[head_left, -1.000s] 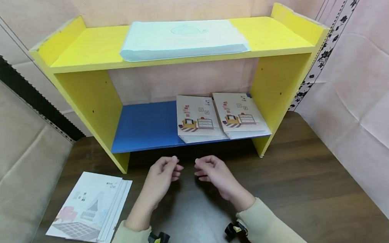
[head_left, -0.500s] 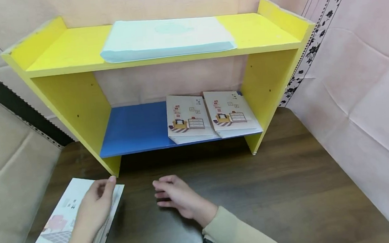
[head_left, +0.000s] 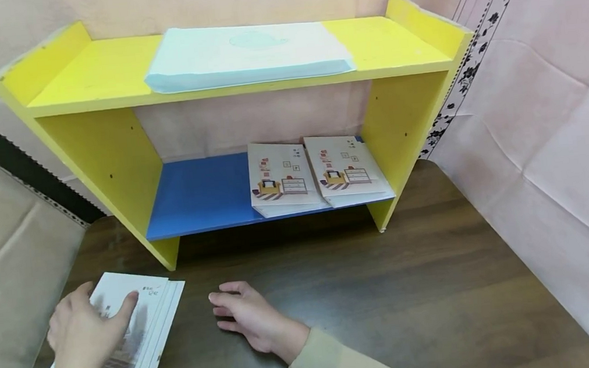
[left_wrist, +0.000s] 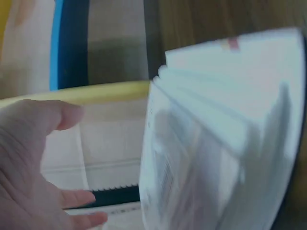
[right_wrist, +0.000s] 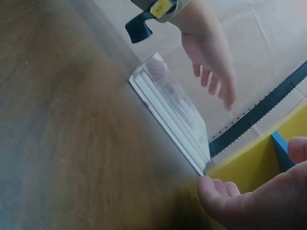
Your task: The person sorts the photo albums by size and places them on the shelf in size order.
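On the table at the left lies a fanned stack of thin white booklets [head_left: 151, 322], with a pale printed cover on top. Over its left part hovers my left hand [head_left: 83, 331], thumb spread from the fingers; the right wrist view shows a gap between this hand [right_wrist: 208, 50] and the stack [right_wrist: 170, 112]. The left wrist view has the thumb and fingertips apart from the booklets [left_wrist: 211, 143]. To the right of the stack, my right hand [head_left: 256, 319] is held above the table, fingers loosely bent and holding nothing.
Behind the hands stands a yellow shelf unit [head_left: 97, 148] with a blue lower board [head_left: 198, 195]. Two piles of booklets, a left pile [head_left: 283, 176] and a right pile [head_left: 348, 170], lean on that board. A pale blue packet [head_left: 248, 53] lies on top. Cloth [head_left: 17, 261] hangs at the left.
Both hands have moved left from in front of the shelf. My left hand has reached over the booklet stack and spread its thumb; my right hand has followed partway. The head view has shifted slightly.
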{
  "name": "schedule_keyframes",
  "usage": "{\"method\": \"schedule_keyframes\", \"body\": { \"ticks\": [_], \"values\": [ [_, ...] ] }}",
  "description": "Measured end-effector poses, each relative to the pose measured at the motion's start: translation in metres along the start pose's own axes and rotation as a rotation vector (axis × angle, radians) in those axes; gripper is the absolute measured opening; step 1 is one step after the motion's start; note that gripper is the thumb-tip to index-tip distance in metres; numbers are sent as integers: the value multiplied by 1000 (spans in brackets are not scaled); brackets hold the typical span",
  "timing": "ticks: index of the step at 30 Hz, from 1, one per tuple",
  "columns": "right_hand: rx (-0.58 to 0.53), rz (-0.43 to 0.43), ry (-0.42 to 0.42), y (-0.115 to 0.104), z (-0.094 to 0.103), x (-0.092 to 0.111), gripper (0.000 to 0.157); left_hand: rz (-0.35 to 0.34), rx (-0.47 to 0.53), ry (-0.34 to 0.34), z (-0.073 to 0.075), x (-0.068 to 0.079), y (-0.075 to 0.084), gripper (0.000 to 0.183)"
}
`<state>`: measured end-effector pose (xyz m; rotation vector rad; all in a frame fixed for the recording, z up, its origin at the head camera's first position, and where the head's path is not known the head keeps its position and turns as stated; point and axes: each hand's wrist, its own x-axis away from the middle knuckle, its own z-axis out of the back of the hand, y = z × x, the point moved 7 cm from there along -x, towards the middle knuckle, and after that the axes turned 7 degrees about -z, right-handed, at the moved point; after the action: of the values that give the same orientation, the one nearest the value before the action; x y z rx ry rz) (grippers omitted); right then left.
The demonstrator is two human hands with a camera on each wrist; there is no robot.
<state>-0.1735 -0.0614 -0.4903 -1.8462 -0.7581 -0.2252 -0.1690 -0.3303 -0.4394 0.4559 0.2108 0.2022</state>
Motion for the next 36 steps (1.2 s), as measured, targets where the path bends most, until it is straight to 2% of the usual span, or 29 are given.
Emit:
{"method": "schedule_keyframes", "body": {
  "ticks": [3, 6, 10, 13, 15, 18, 23, 26, 28, 31, 34, 36],
  "values": [
    [-6, -26, -17, 6, -4, 0, 50, 58, -63, -110, -7, -1, -18, 117],
    [-12, -34, -50, 9, -8, 0, 51, 59, -96, -200, -15, 1, -27, 126],
    [-22, -67, -101, 12, -13, -2, 53, 46, -103, -283, -20, 2, -29, 130],
    [-38, -103, -118, 18, -19, -5, 56, 36, -93, -383, -25, 2, -29, 130],
    [-56, -126, -121, 24, -23, -8, 58, 6, -78, -420, -30, 2, -28, 129],
    [-83, -148, -133, 33, -31, -11, 58, -27, -48, -437, -36, 3, -28, 129],
    [-122, -148, -138, 39, -40, -13, 49, -18, -39, -435, -39, 3, -26, 133],
    [-141, -144, -114, 39, -40, -13, 49, -36, -15, -417, -37, 5, -23, 127],
    [-118, -129, -92, 38, -38, -13, 48, -63, 23, -396, -37, 6, -17, 119],
    [-51, -100, -62, 36, -29, -12, 38, -94, 82, -373, -40, 6, -6, 109],
    [-19, -102, -38, 32, -18, -12, 27, -98, 127, -380, -45, 8, 5, 106],
    [-14, -122, -31, 28, -11, -11, 24, -104, 158, -388, -46, 10, 14, 103]
  ]
}}
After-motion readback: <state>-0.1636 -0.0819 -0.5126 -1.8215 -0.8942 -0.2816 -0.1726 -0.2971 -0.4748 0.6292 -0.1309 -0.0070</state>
